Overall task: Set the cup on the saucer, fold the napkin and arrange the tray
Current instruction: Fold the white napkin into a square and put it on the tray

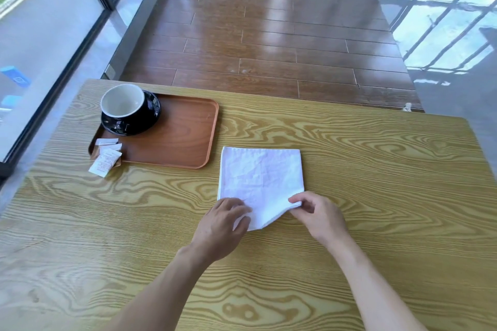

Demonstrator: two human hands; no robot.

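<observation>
A white cloth napkin (260, 177) lies on the wooden table (376, 169), right of the tray. My left hand (223, 225) pinches its near left corner and my right hand (317, 216) pinches its near right corner; the near edge is lifted off the table and sags to a point between them. A black cup with a white inside (124, 101) stands on a black saucer (134, 126) in the far left corner of the brown tray (174, 139).
Several small white sachets (105, 154) lie at the tray's near left corner, one hanging over onto the table. Glass walls with dark frames run along the left (53, 35). Wooden floor (269, 35) lies beyond the table's far edge.
</observation>
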